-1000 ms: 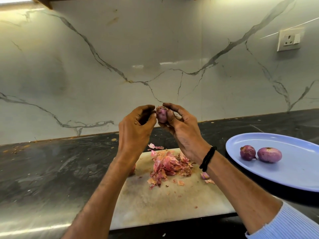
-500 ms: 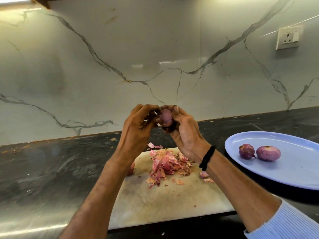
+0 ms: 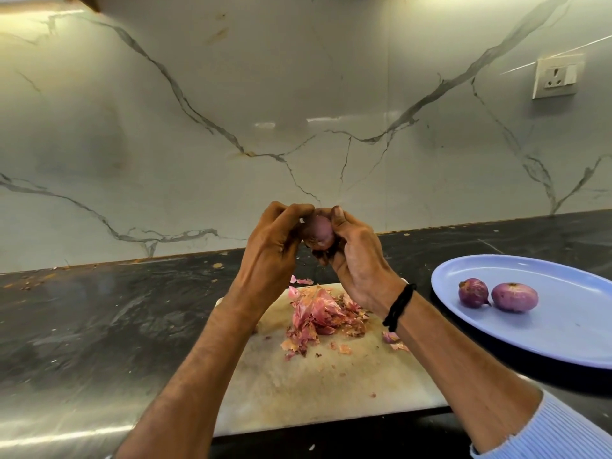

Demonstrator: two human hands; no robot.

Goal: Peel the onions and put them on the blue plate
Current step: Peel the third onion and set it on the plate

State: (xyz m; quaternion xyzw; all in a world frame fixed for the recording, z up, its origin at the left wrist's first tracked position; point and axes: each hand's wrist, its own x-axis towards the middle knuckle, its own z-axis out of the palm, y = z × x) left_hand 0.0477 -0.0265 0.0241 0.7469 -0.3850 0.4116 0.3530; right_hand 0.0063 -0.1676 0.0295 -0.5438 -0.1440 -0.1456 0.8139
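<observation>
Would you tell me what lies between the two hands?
In the head view, an onion, held by the left hand and right hand.

One head-worn wide-angle view looks forward and slightly down over the dark polished stone counter (image 3: pixel 99 326), facing the white grey-veined marble wall (image 3: pixel 198 111), near the left hand (image 3: pixel 268 256) and right hand (image 3: pixel 359 270).

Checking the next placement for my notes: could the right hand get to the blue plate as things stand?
Probably yes. The right hand holds the onion above the cutting board; the blue plate lies to its right with nothing between. The left hand also pinches the onion.
</observation>
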